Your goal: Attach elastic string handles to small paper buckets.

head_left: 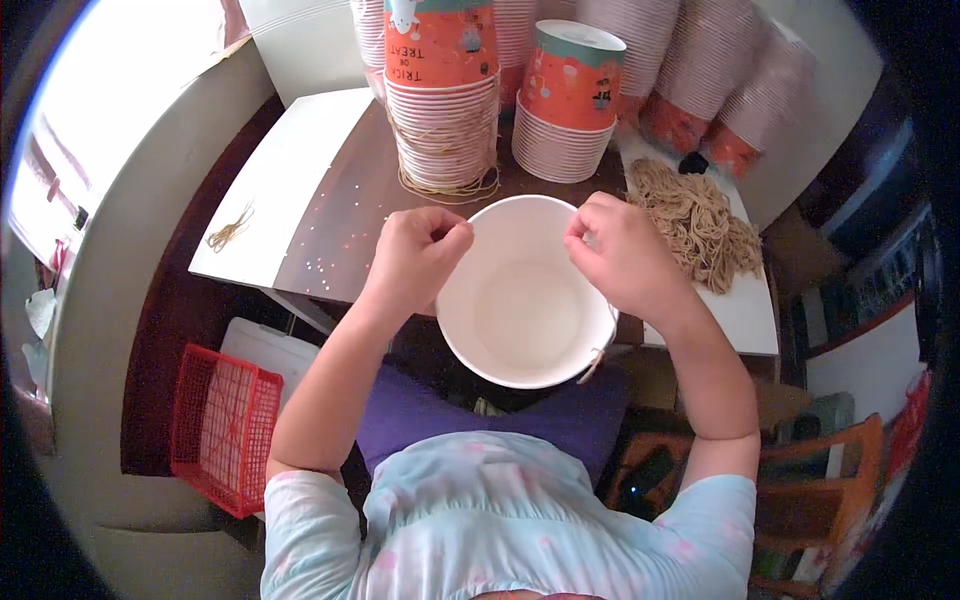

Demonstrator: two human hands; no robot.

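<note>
1. Bucket (530, 310), white: centre, near; cord (592, 367) at right rim.
2. Left hand (418, 252), right hand (628, 255): fingertips pinched; anything between, cannot tell.
3. Step, probably: cord-handle fitting; next calls for fine threading.

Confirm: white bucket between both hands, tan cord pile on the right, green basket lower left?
No: the basket is red, not green, per the head view. White bucket is between left hand and right hand; the tan cord pile is on the right.

Glare pours from the window (125, 105) at ten o'clock; edges bow into black; bucket stacks (690, 70) at one o'clock seem blurred.
</note>
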